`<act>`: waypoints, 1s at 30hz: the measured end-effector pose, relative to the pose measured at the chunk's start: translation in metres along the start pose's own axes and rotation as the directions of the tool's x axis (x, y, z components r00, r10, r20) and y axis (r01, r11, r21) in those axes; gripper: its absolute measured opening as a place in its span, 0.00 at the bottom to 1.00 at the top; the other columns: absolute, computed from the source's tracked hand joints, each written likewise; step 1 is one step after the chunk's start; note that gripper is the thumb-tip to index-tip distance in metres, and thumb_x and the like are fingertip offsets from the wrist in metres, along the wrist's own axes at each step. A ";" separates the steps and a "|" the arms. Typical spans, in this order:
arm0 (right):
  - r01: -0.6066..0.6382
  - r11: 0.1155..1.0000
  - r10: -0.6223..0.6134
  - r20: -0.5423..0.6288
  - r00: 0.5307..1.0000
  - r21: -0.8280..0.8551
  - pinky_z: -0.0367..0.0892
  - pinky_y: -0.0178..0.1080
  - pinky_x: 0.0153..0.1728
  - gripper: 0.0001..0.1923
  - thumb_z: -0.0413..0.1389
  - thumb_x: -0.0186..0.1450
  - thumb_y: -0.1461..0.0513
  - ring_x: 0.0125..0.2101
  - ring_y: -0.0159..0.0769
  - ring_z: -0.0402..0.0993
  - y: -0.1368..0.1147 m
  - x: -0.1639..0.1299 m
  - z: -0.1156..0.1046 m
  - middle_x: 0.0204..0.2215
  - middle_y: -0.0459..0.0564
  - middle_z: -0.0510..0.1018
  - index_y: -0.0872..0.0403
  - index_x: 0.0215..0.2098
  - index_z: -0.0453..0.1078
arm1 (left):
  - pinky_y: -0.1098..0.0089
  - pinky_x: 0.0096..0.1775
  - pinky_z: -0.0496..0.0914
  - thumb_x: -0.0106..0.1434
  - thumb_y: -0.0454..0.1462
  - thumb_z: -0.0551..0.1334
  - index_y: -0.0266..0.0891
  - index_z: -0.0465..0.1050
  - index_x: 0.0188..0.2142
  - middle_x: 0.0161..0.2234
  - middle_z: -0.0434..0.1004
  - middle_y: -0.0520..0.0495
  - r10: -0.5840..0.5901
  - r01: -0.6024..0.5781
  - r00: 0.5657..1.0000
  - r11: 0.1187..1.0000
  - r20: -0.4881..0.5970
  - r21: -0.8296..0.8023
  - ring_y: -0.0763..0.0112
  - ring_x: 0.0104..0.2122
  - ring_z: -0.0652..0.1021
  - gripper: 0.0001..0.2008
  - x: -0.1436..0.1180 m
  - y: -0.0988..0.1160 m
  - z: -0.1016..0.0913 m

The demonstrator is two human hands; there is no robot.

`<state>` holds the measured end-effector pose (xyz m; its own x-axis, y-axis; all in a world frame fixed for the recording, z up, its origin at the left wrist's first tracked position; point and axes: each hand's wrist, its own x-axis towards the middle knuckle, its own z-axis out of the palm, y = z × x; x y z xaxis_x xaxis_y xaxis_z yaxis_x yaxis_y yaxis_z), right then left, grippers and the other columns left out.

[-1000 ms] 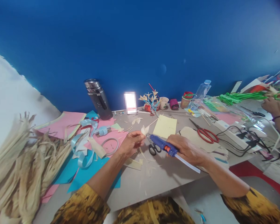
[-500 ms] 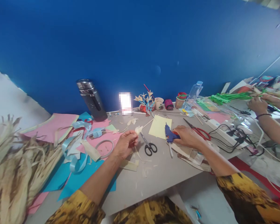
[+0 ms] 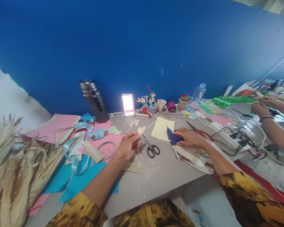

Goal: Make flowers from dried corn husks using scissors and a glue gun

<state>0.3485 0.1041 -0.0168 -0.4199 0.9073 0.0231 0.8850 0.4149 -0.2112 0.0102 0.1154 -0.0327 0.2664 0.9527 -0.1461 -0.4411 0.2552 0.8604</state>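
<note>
Between the thumb and fingers of my left hand (image 3: 129,143) is a small pale husk flower (image 3: 141,129) on a thin stick that points up to the right. My right hand (image 3: 191,137) is wrapped around a blue glue gun (image 3: 172,136), whose nozzle tips up to the left. Black-handled scissors (image 3: 152,149) lie on the table between my hands, blades partly behind the flower. A yellow paper sheet (image 3: 162,127) lies just behind the glue gun. Pieces of dry husk (image 3: 194,157) rest below my right hand.
Dried corn husks (image 3: 21,176) pile up at left beside blue paper (image 3: 85,179) and a ribbon. A dark flask (image 3: 96,104) stands at the wall. Red-handled pliers (image 3: 201,133), a power strip (image 3: 227,137) with cables and another person's hands (image 3: 261,108) are at right.
The glue gun has tilted, its nozzle shifting slightly left and down. My left hand keeps its hold on the flower, almost in place.
</note>
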 end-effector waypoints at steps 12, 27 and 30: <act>0.043 0.673 0.346 -0.365 0.864 0.739 0.67 0.37 0.29 0.12 0.57 0.63 0.54 0.27 0.36 0.71 -0.148 0.032 0.025 0.28 0.49 0.79 0.55 0.35 0.76 | 0.75 0.28 0.63 0.44 0.39 0.77 0.37 0.74 0.26 0.21 0.69 0.55 0.063 -0.065 0.997 0.997 -0.048 -0.049 0.80 0.22 0.68 0.15 -0.007 0.003 0.011; 0.141 0.235 0.439 -0.235 0.868 0.962 0.51 0.33 0.21 0.14 0.64 0.57 0.53 0.21 0.29 0.55 -0.176 0.068 0.037 0.20 0.41 0.64 0.54 0.25 0.69 | 0.73 0.26 0.59 0.52 0.42 0.72 0.37 0.77 0.26 0.18 0.68 0.55 0.318 -0.283 0.946 0.907 -0.067 0.312 0.77 0.20 0.66 0.10 -0.010 0.000 0.014; 0.146 0.187 0.445 -0.216 0.869 0.972 0.51 0.33 0.22 0.14 0.64 0.56 0.54 0.21 0.28 0.55 -0.177 0.069 0.037 0.20 0.42 0.64 0.55 0.24 0.69 | 0.73 0.26 0.60 0.52 0.42 0.71 0.37 0.76 0.25 0.18 0.68 0.55 0.330 -0.287 0.941 0.893 -0.070 0.346 0.78 0.20 0.66 0.10 -0.011 0.001 0.015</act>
<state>0.1550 0.0905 -0.0143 0.0724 0.9879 0.1370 -0.0915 0.1434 -0.9854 0.0196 0.1025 -0.0233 0.0455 0.9926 0.1123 -0.1739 -0.1029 0.9794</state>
